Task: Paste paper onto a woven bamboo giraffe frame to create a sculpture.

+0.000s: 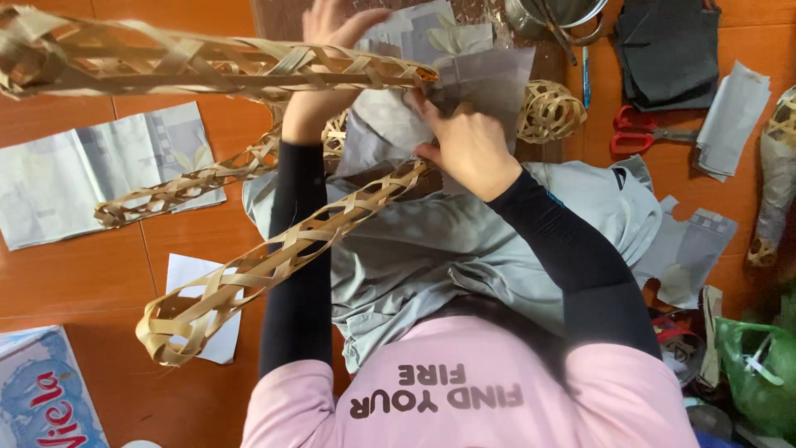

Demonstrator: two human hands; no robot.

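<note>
My right hand (468, 148) pinches a grey fabric piece (489, 79) against the end of a long woven bamboo tube (207, 62), which runs across the top left. My left hand (332, 29) reaches further up and grips the upper part of the same bundle of grey fabric pieces (423, 33). Two more woven bamboo tubes lie under my arms, one (191, 178) towards the left and one (249, 265) slanting down to the lower left. Both arms wear black sleeves. A grey cloth (431, 241) lies across my lap.
The floor is orange-brown wood. A round woven bamboo piece (551, 108) sits right of my hands, with red scissors (643, 133) and dark folded fabric (667, 50) beyond. A grey patterned sheet (91, 170) and white paper (195, 290) lie left. A green bag (759, 365) is lower right.
</note>
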